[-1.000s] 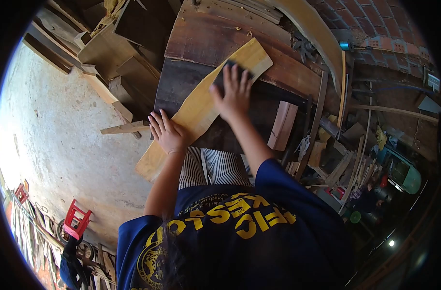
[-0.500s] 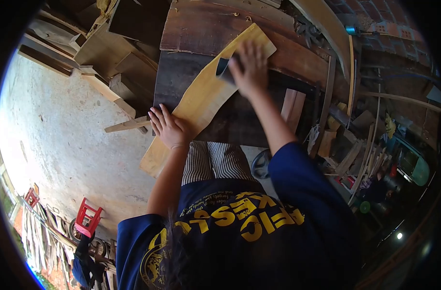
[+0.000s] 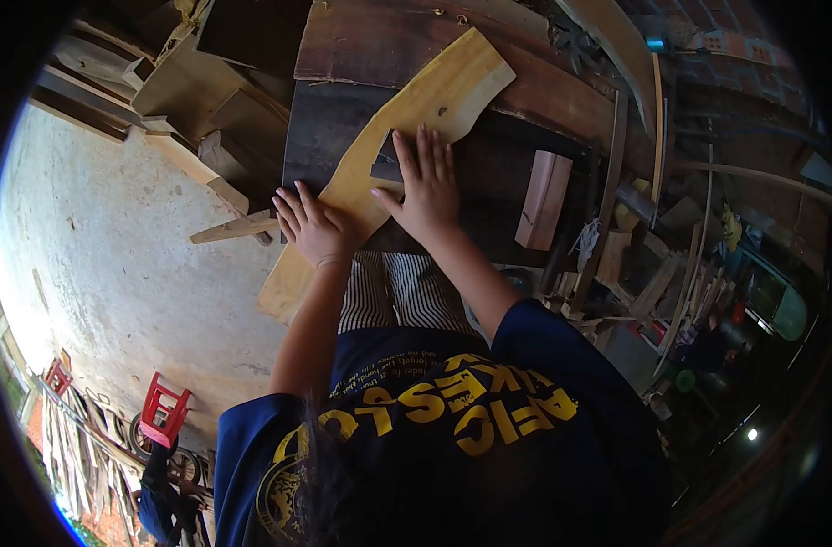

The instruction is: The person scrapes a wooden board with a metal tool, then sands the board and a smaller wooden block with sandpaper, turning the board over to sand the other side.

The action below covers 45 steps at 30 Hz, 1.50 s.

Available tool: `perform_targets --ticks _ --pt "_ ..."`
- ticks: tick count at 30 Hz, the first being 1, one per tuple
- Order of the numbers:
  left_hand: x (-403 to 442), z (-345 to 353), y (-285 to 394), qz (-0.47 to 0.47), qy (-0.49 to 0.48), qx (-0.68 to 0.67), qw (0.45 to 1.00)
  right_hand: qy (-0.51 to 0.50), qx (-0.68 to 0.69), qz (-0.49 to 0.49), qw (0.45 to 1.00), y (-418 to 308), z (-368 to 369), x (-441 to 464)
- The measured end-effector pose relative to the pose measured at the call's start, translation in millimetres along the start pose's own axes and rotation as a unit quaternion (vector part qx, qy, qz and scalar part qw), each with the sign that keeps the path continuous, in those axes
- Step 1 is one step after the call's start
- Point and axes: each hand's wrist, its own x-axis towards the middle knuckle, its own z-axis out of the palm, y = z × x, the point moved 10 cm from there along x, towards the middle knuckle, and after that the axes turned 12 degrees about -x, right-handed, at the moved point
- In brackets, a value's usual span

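Note:
A long, curved piece of pale yellow wood [image 3: 380, 150] lies diagonally over a dark work surface. My left hand [image 3: 316, 228] rests on its lower part with fingers spread, the fingertips reaching past the left edge. My right hand [image 3: 427, 187] presses a dark sheet of sandpaper [image 3: 383, 166] against the middle of the wood. The fingers of that hand stretch over the sheet, and its thumb lies at the lower edge. Part of the sheet is hidden beneath the hand. A dark knot shows in the wood above my fingertips.
A reddish wood block [image 3: 544, 201] lies on the dark surface to the right. Wooden frames and boards [image 3: 193, 96] stand at the left. Scrap wood [image 3: 657, 283] is piled at the right. A red stool [image 3: 165, 407] stands on the concrete floor [image 3: 152, 246].
My right hand has moved down and left along the wood, carrying the sandpaper with it. The left hand stays on the lower part. The view has shifted slightly.

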Motion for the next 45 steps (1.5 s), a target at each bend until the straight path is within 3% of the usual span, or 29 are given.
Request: perform_targets --ticks 3,8,12,14,19,21,22,24,25,27,32,34,41,43,45 --pt "0.5 -1.1 0.9 0.000 0.010 0.001 1.000 0.013 0.030 0.016 0.999 -4.0 9.0 -5.4" --pt "0.1 -2.9 0.7 -0.005 0.013 0.002 1.000 0.045 -0.084 0.076 0.993 -4.6 -8.7 -0.7" --pt "0.2 -2.2 -0.9 -0.013 0.013 0.000 1.000 0.069 -0.084 0.028 0.994 -8.7 -6.1 -9.1" --pt "0.5 -2.1 -0.6 -0.008 0.014 -0.001 1.000 0.108 0.022 -0.019 0.994 -10.2 -11.5 -13.3" --pt "0.1 -3.6 0.6 -0.016 0.015 -0.006 1.000 0.126 0.056 -0.050 0.989 -9.3 -32.9 -16.8" --pt "0.0 -4.7 1.7 -0.019 0.014 -0.009 1.000 0.049 -0.011 0.014 0.999 -3.1 -29.9 -15.0" --pt "0.0 -4.6 1.9 -0.018 0.015 -0.009 1.000 0.049 -0.012 0.012 0.999 -2.3 -31.8 -12.4" --pt "0.5 -4.7 1.6 -0.018 0.017 -0.010 1.000 -0.052 -0.009 0.000 0.999 1.5 -13.1 -4.4" --pt "0.6 -3.9 1.3 -0.020 0.015 -0.007 1.000 -0.052 -0.009 -0.002 0.999 4.0 -13.6 -1.2" --pt "0.9 -3.2 -0.1 -0.023 0.014 -0.004 1.000 0.041 0.004 -0.014 0.999 7.3 -33.2 4.8" --pt "0.2 -2.5 -0.4 -0.033 0.006 -0.007 0.999 0.060 -0.039 -0.008 0.997 7.0 -45.5 9.0" --pt "-0.4 -2.7 0.3 -0.034 0.007 -0.011 0.999 -0.003 -0.060 0.033 0.998 8.1 -38.5 9.2" --pt "0.1 -2.7 -0.3 -0.029 0.010 -0.017 0.999 -0.062 -0.008 0.049 0.997 12.4 -25.5 9.2" --pt "0.4 -2.5 -0.8 -0.029 0.010 -0.018 0.999 -0.162 0.040 0.068 0.984 15.8 -17.6 7.0" --pt "-0.4 -2.2 -0.2 -0.029 0.010 -0.019 0.999 -0.186 0.046 0.062 0.979 15.9 -18.6 9.1"
